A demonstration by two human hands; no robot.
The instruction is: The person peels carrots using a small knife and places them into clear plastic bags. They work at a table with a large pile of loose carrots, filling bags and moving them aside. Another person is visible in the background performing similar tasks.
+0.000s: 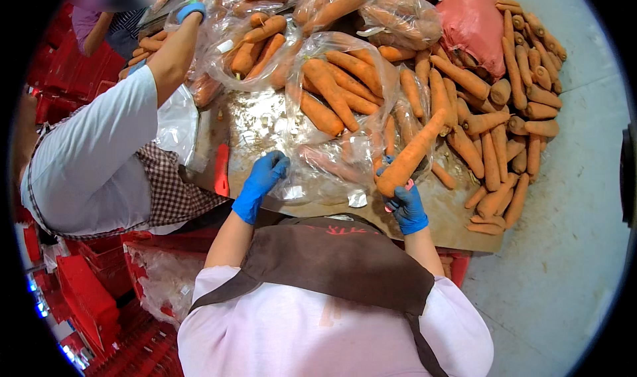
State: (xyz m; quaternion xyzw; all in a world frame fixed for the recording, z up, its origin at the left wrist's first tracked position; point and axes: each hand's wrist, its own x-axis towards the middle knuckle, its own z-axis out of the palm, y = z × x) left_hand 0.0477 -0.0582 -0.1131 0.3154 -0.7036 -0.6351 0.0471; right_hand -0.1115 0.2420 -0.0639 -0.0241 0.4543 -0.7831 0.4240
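A large carrot (413, 153) is gripped in my right hand (409, 208), which wears a blue glove. A small pink object (409, 184) shows by the same fingers; its kind is unclear. My left hand (266, 180), also gloved in blue, is curled at the left edge of a flattened clear plastic bag (323, 178). Whether film is pinched in its fingers I cannot tell. Just beyond, an open clear bag (293, 113) holds several carrots (343, 86). Loose carrots (490, 148) are heaped to the right of my right hand.
A red-handled tool (222, 170) lies left of my left hand. At left, a co-worker's arm (171, 68) reaches across the worktable (254, 128). Filled carrot bags (333, 3) and a pink sack (470, 26) stand at the back. Red crates (87, 297) are lower left.
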